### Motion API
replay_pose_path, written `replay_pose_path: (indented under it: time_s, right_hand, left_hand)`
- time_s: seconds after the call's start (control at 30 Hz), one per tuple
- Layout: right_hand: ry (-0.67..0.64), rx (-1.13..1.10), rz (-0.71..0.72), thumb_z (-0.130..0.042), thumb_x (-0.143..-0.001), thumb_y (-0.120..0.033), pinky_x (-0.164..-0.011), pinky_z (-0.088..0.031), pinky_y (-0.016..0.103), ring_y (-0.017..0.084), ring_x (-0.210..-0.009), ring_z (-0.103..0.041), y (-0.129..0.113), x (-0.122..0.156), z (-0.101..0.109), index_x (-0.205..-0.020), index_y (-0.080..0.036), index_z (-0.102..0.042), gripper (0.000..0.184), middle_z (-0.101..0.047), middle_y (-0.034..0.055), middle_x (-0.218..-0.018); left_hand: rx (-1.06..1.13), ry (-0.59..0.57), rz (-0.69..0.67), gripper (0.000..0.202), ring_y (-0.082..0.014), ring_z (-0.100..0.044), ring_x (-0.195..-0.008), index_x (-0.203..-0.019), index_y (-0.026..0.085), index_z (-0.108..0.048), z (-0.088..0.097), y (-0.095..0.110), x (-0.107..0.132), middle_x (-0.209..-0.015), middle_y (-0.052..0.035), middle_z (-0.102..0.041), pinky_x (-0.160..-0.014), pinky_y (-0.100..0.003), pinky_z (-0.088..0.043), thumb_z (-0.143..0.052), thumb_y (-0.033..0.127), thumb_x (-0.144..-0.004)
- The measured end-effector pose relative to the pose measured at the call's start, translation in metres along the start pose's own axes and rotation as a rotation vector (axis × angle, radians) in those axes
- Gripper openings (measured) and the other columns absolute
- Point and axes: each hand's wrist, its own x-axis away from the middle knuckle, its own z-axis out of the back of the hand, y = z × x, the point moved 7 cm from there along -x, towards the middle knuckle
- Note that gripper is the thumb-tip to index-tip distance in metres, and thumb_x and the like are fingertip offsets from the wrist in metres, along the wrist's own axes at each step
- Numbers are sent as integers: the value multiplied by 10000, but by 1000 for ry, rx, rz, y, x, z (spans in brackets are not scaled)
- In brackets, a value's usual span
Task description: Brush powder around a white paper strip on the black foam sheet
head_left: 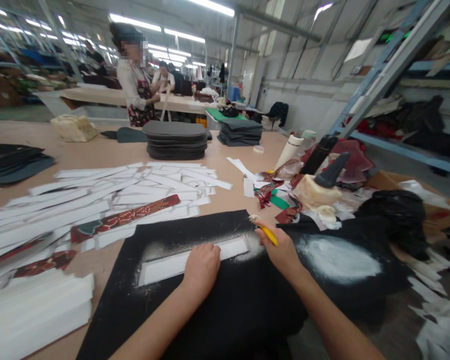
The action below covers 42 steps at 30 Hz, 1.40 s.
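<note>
A long white strip [162,266] with grey edges lies slantwise on a black cloth [195,320]. My left hand [201,267] presses down on its middle, fingers bent and held together. To the right of the strip's far end, my right hand [281,250] is closed round a small brush [267,233] with a yellow handle. The brush's pale, clumped head points up and left, apart from the strip. White smears and specks mark the cloth around the strip. Farther right, a broad white smear [343,260] covers part of the black material.
Many white strips [135,192] and several red patterned pieces [125,217] lie at left. Stacked dark panels [176,140] stand behind. At right are scraps, a yellowish block [315,192] with a dark cone, and a black bag [393,215]. A co-worker [135,85] stands across the table.
</note>
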Motion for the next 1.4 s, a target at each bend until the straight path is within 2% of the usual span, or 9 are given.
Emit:
replay_pose_path:
  time_s: [0.1, 0.23, 0.43, 0.7, 0.87, 1.07, 1.23, 1.3, 1.4]
  right_hand:
    - [31, -19, 42, -372, -890, -325, -757, -446, 315, 187, -768, -594, -3, 12, -7, -1097, -185, -581, 326, -656, 57, -777]
    - [52, 0, 78, -371, -896, -285, -714, -470, 315, 188, -746, -598, 2, 23, -11, -1086, -169, -592, 313, -654, 74, -792]
    - [79, 32, 142, -391, -893, -225, -777, -478, 351, 200, -828, -609, 8, 32, -8, -1086, -165, -584, 279, -669, 86, -934]
    - [84, -3, 119, -384, -883, -191, -721, -471, 359, 205, -750, -595, 10, 29, -15, -1075, -144, -594, 288, -655, 86, -802]
    - [115, -31, 128, -393, -883, -195, -706, -456, 356, 201, -716, -578, 11, 30, -17, -1072, -147, -590, 277, -642, 77, -751]
    - [135, -156, 92, -411, -881, -201, -712, -449, 331, 186, -726, -576, 11, 31, -13, -1084, -183, -560, 253, -644, 47, -761]
    - [108, -156, 114, -400, -863, -127, -743, -429, 311, 179, -788, -568, -2, 30, -29, -1076, -176, -538, 259, -653, 45, -835]
    - [76, -41, 157, -412, -856, -106, -787, -399, 325, 181, -794, -559, -9, 32, -41, -1045, -180, -554, 248, -651, 44, -837]
    - [39, 165, 184, -453, -850, -117, -815, -356, 343, 187, -779, -547, -14, 33, -52, -992, -191, -577, 203, -640, 38, -777]
  left_hand:
    - [8, 22, -61, 196, -224, -543, -790, -812, 167, -601, 2, 17, -11, -821, -69, -585, -672, -348, -384, -412, 178, -863]
    - [60, 65, -150, 156, -233, -521, -852, -836, 176, -595, -4, 49, -30, -867, -63, -579, -691, -349, -386, -449, 227, -859]
    - [2, 19, -206, 211, -235, -528, -839, -854, 128, -593, -16, 77, -52, -857, -84, -581, -696, -364, -390, -383, 109, -860]
    - [26, -21, -143, 243, -248, -554, -861, -859, 117, -603, -16, 70, -60, -876, -99, -602, -702, -371, -406, -361, 104, -862]
    - [88, -34, -127, 272, -253, -564, -864, -875, 110, -619, -17, 73, -63, -874, -112, -618, -739, -394, -399, -349, 91, -850]
    - [278, -34, -18, 205, -236, -590, -801, -757, 127, -625, -16, 49, -61, -825, -104, -634, -698, -350, -401, -425, 133, -801]
    - [572, 2, 102, 145, -185, -593, -724, -720, 157, -617, -22, 24, -59, -742, -53, -643, -670, -293, -412, -476, 166, -750]
    - [721, 31, 166, 138, -165, -598, -704, -724, 154, -607, -23, 6, -56, -726, -46, -648, -654, -266, -429, -480, 201, -751]
    - [896, 112, 296, 242, -153, -614, -689, -801, 132, -578, -15, -41, -44, -772, -74, -659, -643, -264, -460, -407, 303, -804]
